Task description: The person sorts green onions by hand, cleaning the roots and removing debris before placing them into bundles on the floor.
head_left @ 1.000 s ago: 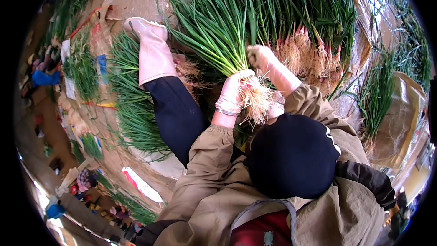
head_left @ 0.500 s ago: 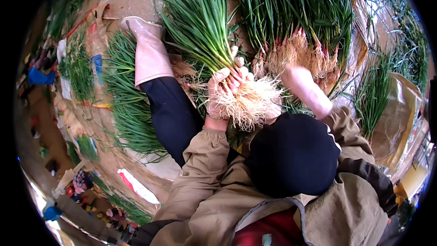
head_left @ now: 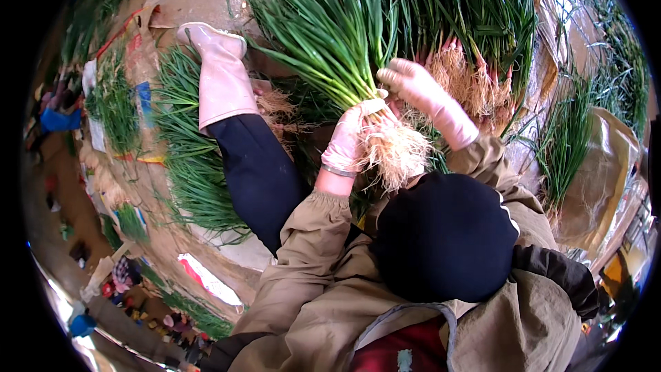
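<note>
My left hand [head_left: 344,139], in a pale pinkish glove, is closed round the lower stems of a thick bunch of green garlic [head_left: 337,62]. Its long leaves fan out up and left, and the pale stringy roots [head_left: 394,155] hang below the fist. My right hand [head_left: 421,89], gloved alike, comes in from the right against the bunch's stems. Its curled fingers close on a few green garlic stalks, partly hidden by the hand. Just behind lies a large pile of green garlic [head_left: 468,14], its pink stem bases and roots toward me.
More green garlic [head_left: 200,179] lies left, beside my leg in a pink boot [head_left: 227,83]. A dark rounded shape [head_left: 444,238] hides part of my lap. A small bundle [head_left: 564,151] and tan sheeting [head_left: 599,179] are right. Blurred people [head_left: 124,275] sit far left.
My right hand has moved left from the pile's roots to the bunch. My left hand has shifted slightly right and up, turning its wrist, and the roots now hang more to the right.
</note>
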`<state>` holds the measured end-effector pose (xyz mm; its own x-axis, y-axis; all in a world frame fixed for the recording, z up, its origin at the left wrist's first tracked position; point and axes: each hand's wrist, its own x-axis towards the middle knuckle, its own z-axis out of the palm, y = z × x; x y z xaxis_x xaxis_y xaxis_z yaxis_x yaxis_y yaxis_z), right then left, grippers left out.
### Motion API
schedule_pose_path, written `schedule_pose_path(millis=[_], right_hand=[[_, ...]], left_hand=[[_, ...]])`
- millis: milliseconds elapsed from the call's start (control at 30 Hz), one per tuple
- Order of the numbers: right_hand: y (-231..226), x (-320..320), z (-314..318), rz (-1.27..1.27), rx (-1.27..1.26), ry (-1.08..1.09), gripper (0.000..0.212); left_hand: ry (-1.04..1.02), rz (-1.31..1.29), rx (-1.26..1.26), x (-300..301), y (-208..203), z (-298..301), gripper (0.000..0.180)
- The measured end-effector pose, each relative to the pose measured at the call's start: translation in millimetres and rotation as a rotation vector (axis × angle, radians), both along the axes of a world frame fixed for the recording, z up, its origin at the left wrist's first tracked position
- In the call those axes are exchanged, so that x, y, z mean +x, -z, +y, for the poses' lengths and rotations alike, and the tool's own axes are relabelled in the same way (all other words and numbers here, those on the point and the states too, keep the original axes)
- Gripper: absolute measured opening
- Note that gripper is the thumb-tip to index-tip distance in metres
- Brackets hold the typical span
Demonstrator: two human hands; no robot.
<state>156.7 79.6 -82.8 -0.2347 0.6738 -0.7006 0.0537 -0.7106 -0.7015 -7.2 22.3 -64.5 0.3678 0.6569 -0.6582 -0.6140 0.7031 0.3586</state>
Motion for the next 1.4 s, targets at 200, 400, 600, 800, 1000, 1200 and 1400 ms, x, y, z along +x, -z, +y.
schedule_pose_path(millis=[200,400,600,800,1000,1200,1400], right_hand=[[53,-4,-13,0.081,0.098,0.308,0.020],[30,-19,-6,0.134,0.052,0.164,0.036],[40,-20,2,0.036,0.366,0.075,0.039],[37,-40,0,0.650,-0.141,0.528,0.027],[36,-33,11,-0.300,0.562,0.379,0.028],[12,-10,-2,0.361,0.106,0.001,0.024],[16,-25,-6,0.822,-0.147,0.269,0.026]], left_hand=[[-0.047,-0.251,-0.030,-1,-10,0,0.019],[-0.026,-0.184,-0.146,-3,-10,-1,0.018],[-0.130,-0.298,0.106,6,-20,0,0.020],[-0.235,-0.196,0.120,6,-47,10,0.020],[-0.187,-0.468,0.207,-8,-10,1,0.020],[-0.247,-0.545,0.020,-3,-16,-10,0.028],[-0.143,-0.231,0.187,-2,-37,-6,0.040]])
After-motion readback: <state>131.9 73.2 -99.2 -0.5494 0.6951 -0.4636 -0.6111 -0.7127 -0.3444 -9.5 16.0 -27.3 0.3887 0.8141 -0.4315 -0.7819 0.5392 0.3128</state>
